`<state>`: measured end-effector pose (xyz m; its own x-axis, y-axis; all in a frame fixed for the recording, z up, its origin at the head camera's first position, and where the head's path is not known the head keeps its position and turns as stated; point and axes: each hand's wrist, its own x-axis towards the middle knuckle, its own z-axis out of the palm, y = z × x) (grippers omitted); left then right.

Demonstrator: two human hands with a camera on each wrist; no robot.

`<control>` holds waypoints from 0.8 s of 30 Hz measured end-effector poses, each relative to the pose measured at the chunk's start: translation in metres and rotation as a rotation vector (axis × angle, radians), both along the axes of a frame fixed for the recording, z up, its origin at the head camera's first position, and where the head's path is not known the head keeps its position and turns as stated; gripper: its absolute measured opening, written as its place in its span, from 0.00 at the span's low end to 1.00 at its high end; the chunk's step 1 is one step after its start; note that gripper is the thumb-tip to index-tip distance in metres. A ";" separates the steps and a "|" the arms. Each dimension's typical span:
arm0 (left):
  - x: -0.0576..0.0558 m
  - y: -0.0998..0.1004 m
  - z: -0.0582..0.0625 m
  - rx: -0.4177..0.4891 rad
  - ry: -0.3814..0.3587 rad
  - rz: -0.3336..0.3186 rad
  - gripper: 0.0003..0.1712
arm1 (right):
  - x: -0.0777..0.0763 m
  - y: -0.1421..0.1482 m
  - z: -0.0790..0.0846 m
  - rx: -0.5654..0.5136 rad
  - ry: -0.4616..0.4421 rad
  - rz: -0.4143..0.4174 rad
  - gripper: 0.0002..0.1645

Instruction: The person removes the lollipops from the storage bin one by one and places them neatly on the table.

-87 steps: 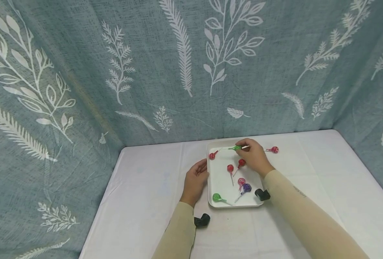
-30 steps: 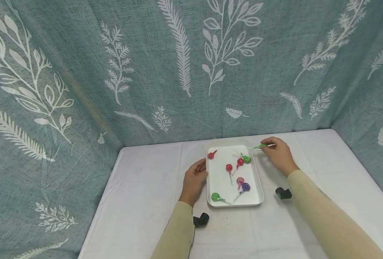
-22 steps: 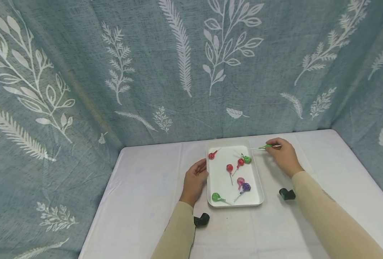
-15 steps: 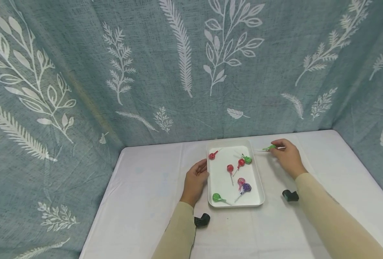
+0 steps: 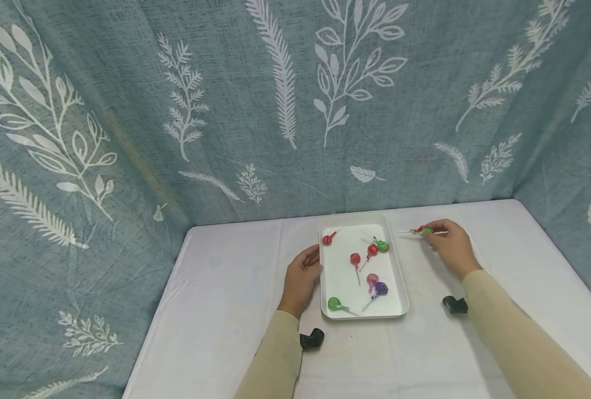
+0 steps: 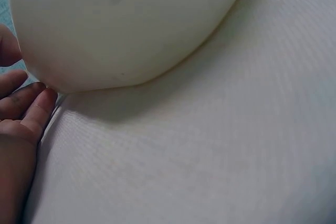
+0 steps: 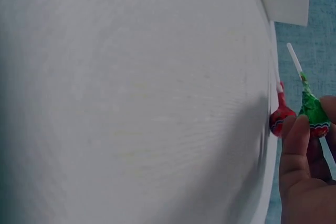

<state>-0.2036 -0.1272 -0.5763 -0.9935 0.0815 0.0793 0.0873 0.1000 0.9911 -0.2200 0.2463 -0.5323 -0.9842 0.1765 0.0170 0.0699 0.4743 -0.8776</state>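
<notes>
My right hand (image 5: 452, 246) pinches a green-wrapped lollipop (image 7: 314, 109) by its candy end, above the table to the right of the white tray (image 5: 400, 277). Close beside it is a red lollipop (image 7: 282, 119), overlapped by my fingertips in the right wrist view. Both white sticks point toward the tray in the head view. My left hand (image 5: 299, 281) rests against the tray's left side, fingertips at its edge, fingers loosely extended. Inside the tray lie several lollipops, among them a purple one (image 5: 381, 288), a pink one (image 5: 372, 279) and a green one (image 5: 334, 303).
The tray stands on a table with a white cloth (image 5: 235, 299), near its back edge. A blue-grey leaf-patterned curtain (image 5: 275, 111) hangs behind and at both sides. A black wrist camera (image 5: 311, 339) sticks out from the left sleeve, another (image 5: 455, 304) from the right.
My right hand has moved right, out of the tray, with a green lollipop, and come down beside the red lollipop. Another green lollipop now shows in the tray's upper right. My left hand has stayed still.
</notes>
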 end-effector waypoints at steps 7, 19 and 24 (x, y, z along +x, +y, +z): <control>0.000 0.000 0.000 0.002 0.009 0.000 0.29 | 0.003 0.001 -0.004 -0.001 -0.028 0.004 0.22; 0.001 0.001 0.001 -0.008 0.006 0.005 0.29 | 0.004 0.003 -0.005 0.025 -0.072 -0.014 0.22; 0.001 0.001 0.001 -0.021 -0.001 0.008 0.29 | 0.003 0.003 -0.007 0.039 -0.070 -0.007 0.22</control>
<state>-0.2030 -0.1264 -0.5757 -0.9942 0.0755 0.0765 0.0853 0.1219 0.9889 -0.2172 0.2494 -0.5388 -0.9819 0.1838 -0.0452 0.1342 0.5076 -0.8511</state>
